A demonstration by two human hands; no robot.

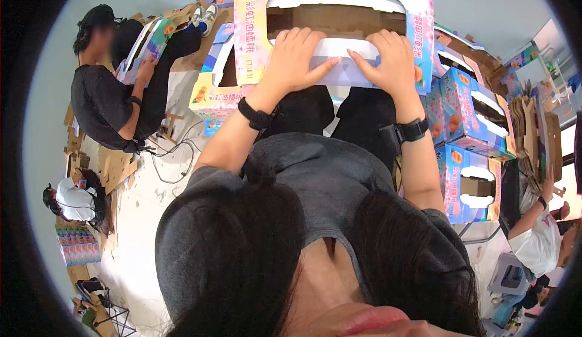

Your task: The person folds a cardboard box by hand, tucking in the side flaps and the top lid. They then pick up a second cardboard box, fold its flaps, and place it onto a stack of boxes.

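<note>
A colourful printed cardboard fruit box (254, 46) with a large cut-out window stands in front of my knees. My left hand (296, 58) grips the near edge of the window from the left, its fingers bent over the white flap (342, 47) and its thumb along the near side. My right hand (391, 61) holds the same edge from the right, thumb pointing inward toward the other thumb. Brown cardboard shows inside the window. The fingertips of both hands are partly hidden at the folded edge.
Another printed box (215, 88) stands at the left. Stacked boxes (476, 113) and a lower box (473, 182) are on the right. A person in black (109, 94) handles a box at the left. Cables (182, 155) lie on the floor. A person in white (536, 240) is at the right.
</note>
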